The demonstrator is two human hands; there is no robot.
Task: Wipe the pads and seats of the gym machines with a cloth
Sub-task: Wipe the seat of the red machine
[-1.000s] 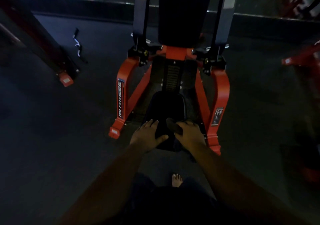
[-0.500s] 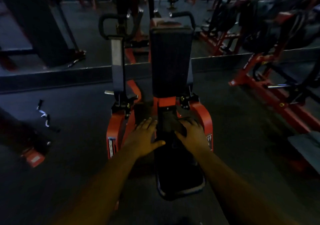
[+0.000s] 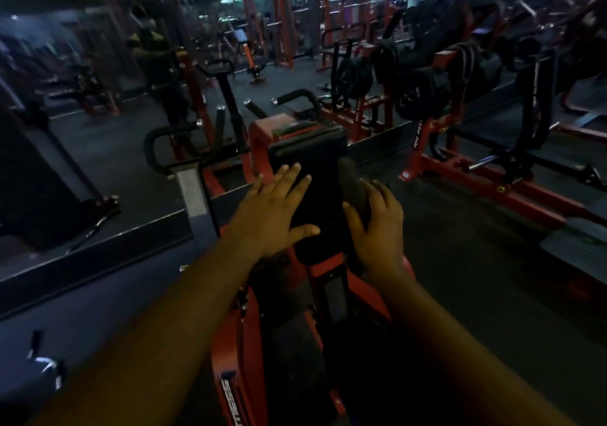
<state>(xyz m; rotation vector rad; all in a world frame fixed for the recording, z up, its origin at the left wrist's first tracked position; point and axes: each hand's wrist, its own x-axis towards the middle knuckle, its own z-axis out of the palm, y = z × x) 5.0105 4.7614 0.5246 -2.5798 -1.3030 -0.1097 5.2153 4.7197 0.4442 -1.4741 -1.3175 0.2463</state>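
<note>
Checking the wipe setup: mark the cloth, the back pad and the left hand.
cloth (image 3: 352,179), head view, on its rolled dark upper part.
back pad (image 3: 320,202), head view, on its front face.
left hand (image 3: 272,210), head view, on its back.

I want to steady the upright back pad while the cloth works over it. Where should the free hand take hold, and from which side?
Take the back pad by its left long edge, coming in from the left, where the left hand lies flat with fingers spread. The pad is tall and narrow, so fingers could probably wrap that edge. The right hand grips the dark cloth along the right side.
</note>
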